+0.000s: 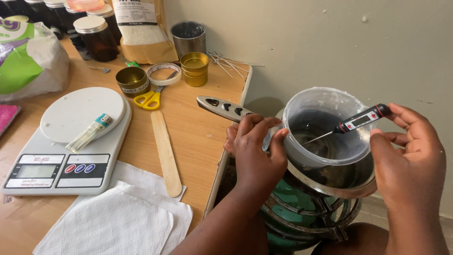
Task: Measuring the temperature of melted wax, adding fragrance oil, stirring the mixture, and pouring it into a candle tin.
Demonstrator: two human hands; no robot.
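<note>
My left hand (255, 141) grips the rim and handle of a clear plastic jug (325, 101) that sits inside a metal pot (349, 186) on a green burner stand (302, 215). The pot's grey handle (224, 107) pokes out to the left over the table edge. My right hand (408, 160) holds a black digital probe thermometer (361, 120) by its top end. Its thin metal probe slants down into the dark liquid in the jug.
On the wooden table (198, 141) lie a white kitchen scale (61, 141) with a lighter (89, 133) on it, a wooden stick (165, 151), yellow scissors (148, 99), paper towels (118, 217), gold tins (194, 68), tape (163, 73), jars and a bag behind.
</note>
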